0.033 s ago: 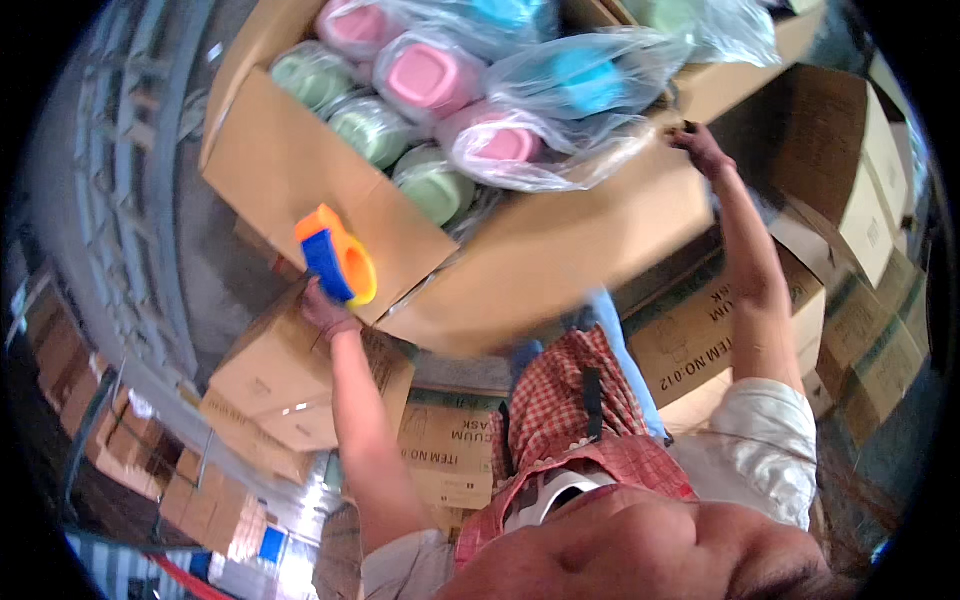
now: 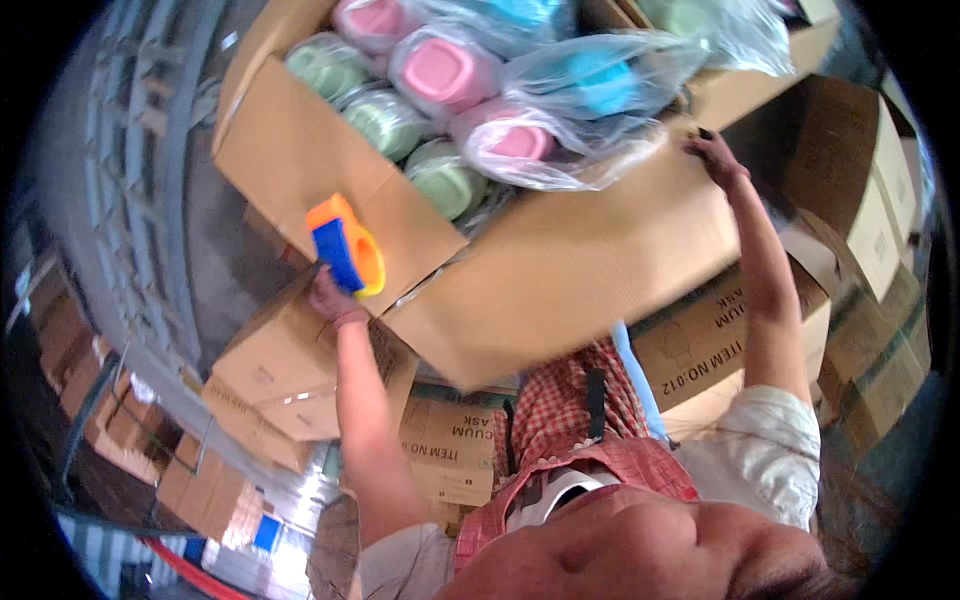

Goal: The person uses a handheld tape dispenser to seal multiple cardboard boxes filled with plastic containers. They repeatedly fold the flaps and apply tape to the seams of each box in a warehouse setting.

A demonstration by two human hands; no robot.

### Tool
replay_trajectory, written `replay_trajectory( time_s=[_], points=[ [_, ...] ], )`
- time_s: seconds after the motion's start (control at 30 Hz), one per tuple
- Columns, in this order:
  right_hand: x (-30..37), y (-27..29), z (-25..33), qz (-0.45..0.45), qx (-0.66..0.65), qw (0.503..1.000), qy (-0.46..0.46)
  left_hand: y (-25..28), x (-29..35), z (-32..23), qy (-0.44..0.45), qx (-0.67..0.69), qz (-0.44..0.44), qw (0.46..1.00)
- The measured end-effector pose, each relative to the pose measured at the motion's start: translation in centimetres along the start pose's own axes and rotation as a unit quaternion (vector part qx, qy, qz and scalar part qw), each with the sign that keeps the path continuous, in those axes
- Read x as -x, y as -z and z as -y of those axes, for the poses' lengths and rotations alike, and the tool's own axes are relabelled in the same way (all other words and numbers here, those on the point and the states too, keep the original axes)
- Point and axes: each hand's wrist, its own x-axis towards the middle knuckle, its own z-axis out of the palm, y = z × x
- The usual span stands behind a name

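A large open cardboard carton point(image 2: 330, 170) holds several plastic-wrapped containers: green ones point(image 2: 445, 180), pink ones point(image 2: 440, 75) and blue ones point(image 2: 600, 80). My left hand point(image 2: 335, 298) is closed round an orange and blue tape dispenser point(image 2: 345, 248), which sits against the outside of the carton's left flap. At the far right corner of the near flap point(image 2: 580, 265), my right hand point(image 2: 715, 158) grips the cardboard edge with curled fingers. That flap is folded outward toward me. Clear plastic bagging point(image 2: 590, 165) spills over its upper edge.
Closed cartons point(image 2: 285, 365) stand under and left of the open one, with another printed carton point(image 2: 720, 325) near my right forearm. An open carton point(image 2: 840, 180) and stacked boxes are at the right. Grey metal rails point(image 2: 130, 200) run along the left.
The near flap has swung down slightly toward me, with my right hand at its edge. My left hand and the tape dispenser have shifted a little up and right in the picture.
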Motion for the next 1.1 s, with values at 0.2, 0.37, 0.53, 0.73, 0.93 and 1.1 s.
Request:
replay_trajectory(
  time_s=[0.2,0.37,0.53,0.73,0.93,1.1],
  points=[
    [3.0,-0.4,2.4,-0.047,0.123,0.991,0.007,-3.3,2.0,-1.3,-0.067,-0.131,0.038,0.988],
    [7.0,-4.2,4.2,-0.052,0.060,0.996,-0.039,-2.0,1.7,-1.0,-0.042,-0.145,0.037,0.988],
    [11.2,-2.2,-1.6,-0.127,0.106,0.983,-0.079,-4.9,2.1,-4.7,-0.038,-0.150,0.049,0.987],
    [16.7,-6.4,-6.2,-0.194,0.042,0.968,-0.152,-4.1,-2.0,-5.7,-0.014,-0.211,0.105,0.972],
    [17.8,-7.6,-14.6,-0.197,0.097,0.944,-0.247,-9.6,-2.4,-8.7,0.024,-0.263,0.094,0.960],
    [15.1,-8.3,-9.8,-0.177,-0.140,0.937,-0.266,-10.5,-5.7,-6.9,0.007,-0.182,0.069,0.981]
  ],
)
